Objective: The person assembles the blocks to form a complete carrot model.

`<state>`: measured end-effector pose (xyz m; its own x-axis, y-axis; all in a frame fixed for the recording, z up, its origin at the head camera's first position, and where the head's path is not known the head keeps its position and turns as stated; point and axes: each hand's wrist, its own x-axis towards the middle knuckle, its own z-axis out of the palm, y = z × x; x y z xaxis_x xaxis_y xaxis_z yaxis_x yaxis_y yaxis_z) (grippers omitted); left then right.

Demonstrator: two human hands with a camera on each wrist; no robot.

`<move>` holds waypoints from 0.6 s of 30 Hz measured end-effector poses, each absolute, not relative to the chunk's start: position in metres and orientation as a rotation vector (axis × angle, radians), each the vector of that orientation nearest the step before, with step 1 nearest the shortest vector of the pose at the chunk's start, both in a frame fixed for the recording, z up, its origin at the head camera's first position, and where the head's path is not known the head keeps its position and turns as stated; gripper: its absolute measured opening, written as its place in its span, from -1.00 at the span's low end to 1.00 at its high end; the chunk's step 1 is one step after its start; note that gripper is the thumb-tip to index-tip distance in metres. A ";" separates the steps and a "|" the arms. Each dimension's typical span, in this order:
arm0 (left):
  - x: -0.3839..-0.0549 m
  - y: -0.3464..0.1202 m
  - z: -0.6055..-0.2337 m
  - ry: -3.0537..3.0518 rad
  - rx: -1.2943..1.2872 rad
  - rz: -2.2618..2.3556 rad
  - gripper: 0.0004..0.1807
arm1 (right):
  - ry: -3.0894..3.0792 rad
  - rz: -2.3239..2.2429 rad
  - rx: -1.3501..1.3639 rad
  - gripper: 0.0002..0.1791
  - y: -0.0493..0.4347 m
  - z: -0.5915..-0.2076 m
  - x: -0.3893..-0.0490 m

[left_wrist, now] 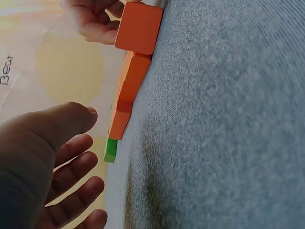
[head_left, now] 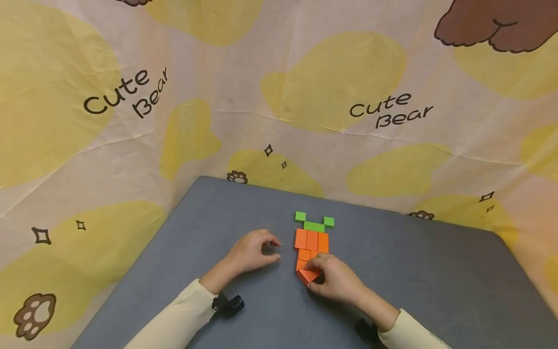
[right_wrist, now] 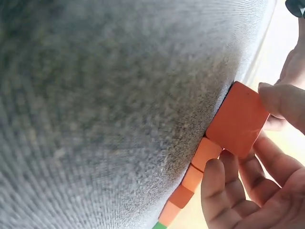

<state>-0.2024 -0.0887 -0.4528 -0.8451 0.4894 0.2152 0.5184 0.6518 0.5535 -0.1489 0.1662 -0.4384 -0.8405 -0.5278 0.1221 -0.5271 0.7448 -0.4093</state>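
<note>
Nearest you, your right hand [head_left: 335, 281] pinches the orange triangle block [head_left: 308, 275], thumb on one side and fingertips [right_wrist: 213, 172] curled against the other. The block is flat-faced, bright orange, with sharp corners; it sits on the grey table [head_left: 436, 271] at the near tip of the block figure. The wrist view shows its broad face [right_wrist: 237, 119] held between thumb and fingers, its far edge touching the next orange piece.

Just beyond it lie two small orange blocks [head_left: 305, 255], then a row of three taller orange blocks [head_left: 311, 240], all packed edge to edge. Farthest are the green blocks [head_left: 314, 223]: one wide piece with a small cube at each far corner.

Your left hand [head_left: 252, 252] rests on the table to the left of the figure, near it but not touching, fingers loosely curled and holding nothing; in its wrist view the fingers [left_wrist: 71, 171] are relaxed and slightly apart.

Bare table stretches right of the figure and on the near side. The far table edge runs just behind the green blocks, against the bear-print cloth [head_left: 279, 97].
</note>
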 end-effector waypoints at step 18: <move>-0.231 -0.145 -0.357 -2.513 -0.681 -0.657 -0.56 | 3.593 -0.351 -0.843 -0.41 0.284 -0.308 -0.172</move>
